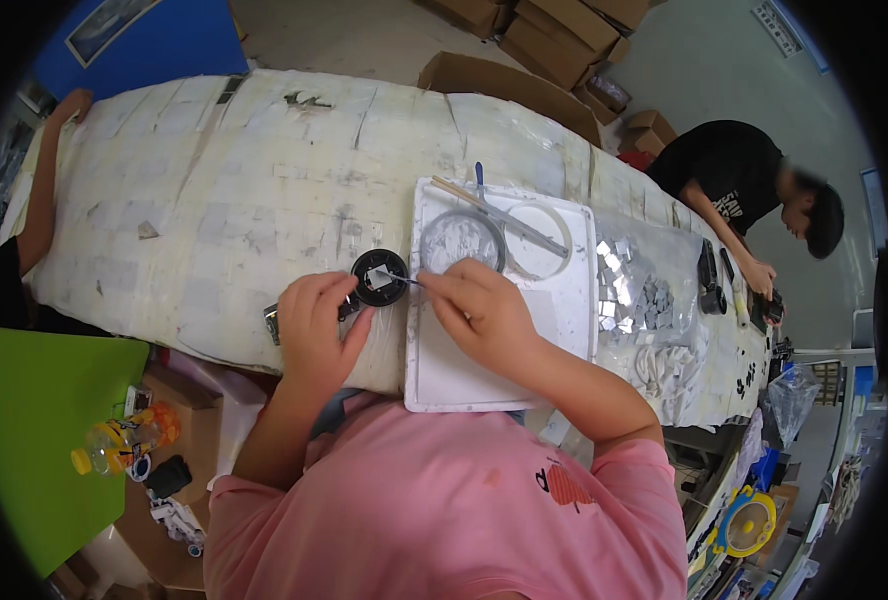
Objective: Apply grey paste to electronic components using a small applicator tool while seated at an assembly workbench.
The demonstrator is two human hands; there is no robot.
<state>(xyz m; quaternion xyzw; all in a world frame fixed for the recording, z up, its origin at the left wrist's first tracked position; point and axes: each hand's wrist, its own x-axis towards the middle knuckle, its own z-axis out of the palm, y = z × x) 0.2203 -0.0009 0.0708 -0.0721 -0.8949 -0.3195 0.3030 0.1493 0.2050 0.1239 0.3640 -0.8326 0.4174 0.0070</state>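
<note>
My left hand is closed around a black round part with a raised rim, just left of the tray. A small whitish square piece lies inside the rim. A dark, shiny section sticks out on the far side of the left hand. My right hand pinches a thin, pointed metal tool, its tip at the square piece. Whether the tool is tweezers or a pick, I cannot tell. The right wrist hovers over the white tray.
In the tray stand a grey round dish, a white ring and long thin sticks. Right of it, a clear plastic sheet holds several small square tiles. Another person works at the far right; another's arm rests at left.
</note>
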